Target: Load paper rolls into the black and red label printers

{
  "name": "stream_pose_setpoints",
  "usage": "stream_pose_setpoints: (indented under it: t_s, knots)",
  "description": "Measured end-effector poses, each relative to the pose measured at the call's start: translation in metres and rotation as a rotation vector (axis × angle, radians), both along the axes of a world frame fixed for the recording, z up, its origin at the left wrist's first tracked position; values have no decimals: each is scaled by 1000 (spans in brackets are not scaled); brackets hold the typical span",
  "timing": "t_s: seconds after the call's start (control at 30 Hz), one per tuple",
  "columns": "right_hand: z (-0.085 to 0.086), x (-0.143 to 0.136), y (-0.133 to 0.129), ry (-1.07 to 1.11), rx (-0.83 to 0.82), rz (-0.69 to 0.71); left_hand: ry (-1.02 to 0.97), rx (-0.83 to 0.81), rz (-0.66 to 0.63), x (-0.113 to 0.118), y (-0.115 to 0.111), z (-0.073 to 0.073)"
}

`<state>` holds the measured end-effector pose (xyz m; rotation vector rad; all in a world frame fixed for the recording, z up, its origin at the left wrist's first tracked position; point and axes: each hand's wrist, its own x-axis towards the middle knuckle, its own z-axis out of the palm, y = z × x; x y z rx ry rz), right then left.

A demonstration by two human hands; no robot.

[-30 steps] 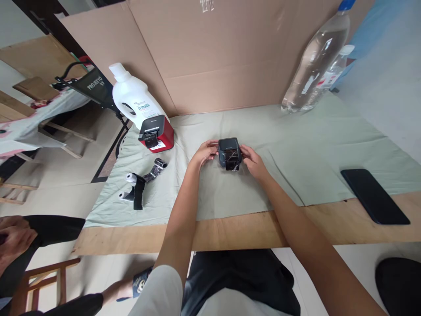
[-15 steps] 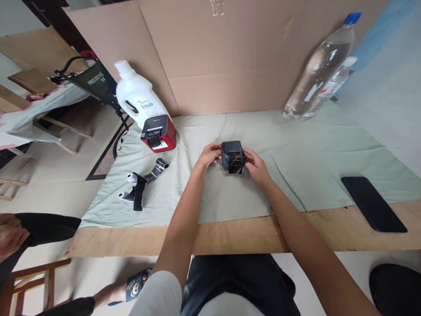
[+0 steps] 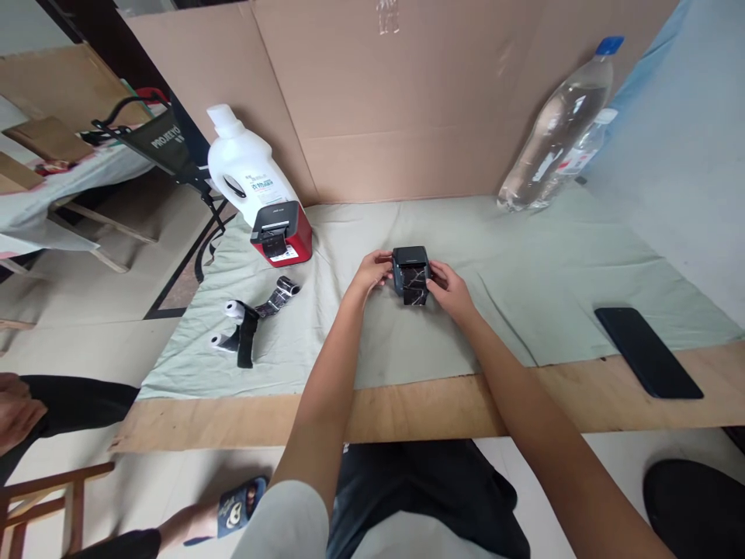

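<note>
The left hand (image 3: 371,273) grips the left side of a small black printer (image 3: 410,273), fingers curled against its casing, while the right hand (image 3: 449,287) clasps the opposite side, thumb and fingertips pressed to the body near a strip of dark, marbled label tape (image 3: 415,289) that hangs from the front slot. The printer sits between both hands on the pale green cloth (image 3: 524,295), about the middle of the table and a little nearer the cardboard backdrop (image 3: 396,101) than the bare wooden table edge (image 3: 419,407). To the left of the hands, well apart, lie a few small paper rolls (image 3: 233,326) with a dark strip trailing across them toward a loose curl of the same marbled tape (image 3: 285,291). Behind those stands a red and black label printer (image 3: 280,233), just in front of a white plastic jug (image 3: 247,175) with a printed label. Far to the right, a clear water bottle (image 3: 552,128) with a blue cap leans against the backdrop, a smaller bottle (image 3: 585,147) just beside it. A black phone (image 3: 647,351) lies flat near the right front of the cloth, partly over the wooden edge. At the lower left another person's hand (image 3: 15,407) rests by a dark sleeve, and a foot in a blue slipper (image 3: 236,501) shows on the floor below the table.
</note>
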<state>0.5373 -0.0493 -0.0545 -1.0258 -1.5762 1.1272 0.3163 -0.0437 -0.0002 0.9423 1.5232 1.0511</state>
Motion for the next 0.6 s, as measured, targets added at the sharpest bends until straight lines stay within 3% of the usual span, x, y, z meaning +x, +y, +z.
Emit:
stream_pose_setpoints:
  t_s: [0.23,0.43,0.6]
  knots:
    - [-3,1,3,8,24,9,51,21,4,0,-3,-4]
    - [-2,1,2,19,26,11,210,160,-149,-18,2,-2]
    - [-2,2,1,9,13,15,148,219,-160,-17,3,1]
